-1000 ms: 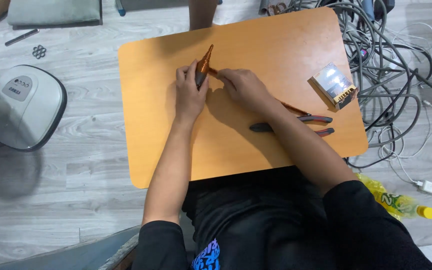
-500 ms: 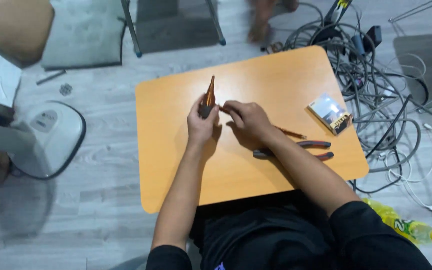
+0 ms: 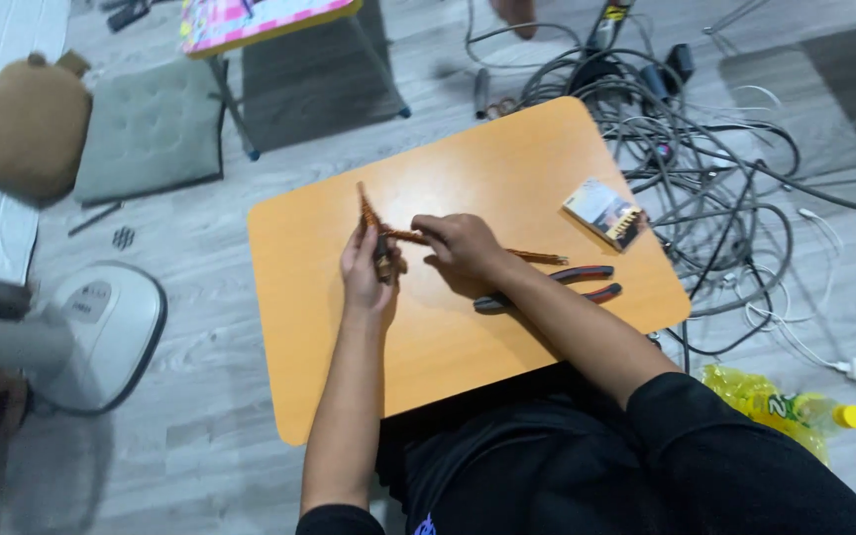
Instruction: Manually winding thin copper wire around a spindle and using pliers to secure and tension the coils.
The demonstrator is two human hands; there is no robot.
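Observation:
My left hand (image 3: 369, 267) grips a bundle of copper-coloured wire strands (image 3: 367, 210) that sticks up and away from the fingers over the small orange table (image 3: 468, 168). My right hand (image 3: 458, 244) pinches another strand of the same wire (image 3: 403, 236) close to my left thumb. A further length of twisted copper wire (image 3: 535, 257) lies on the table behind my right wrist. Red-and-black handled pliers (image 3: 577, 282) lie on the table just right of my right forearm.
A small flat packet (image 3: 603, 212) lies near the table's right edge. A tangle of grey cables (image 3: 705, 168) covers the floor to the right, with a yellow bottle (image 3: 795, 408) near my right arm. A fan base (image 3: 101, 332) and a grey cushion (image 3: 151, 134) lie left.
The view has swung so the table sits further right and lower in the frame. Both hands have stayed together on the copper wire, with the bundle now tilted more to the left.

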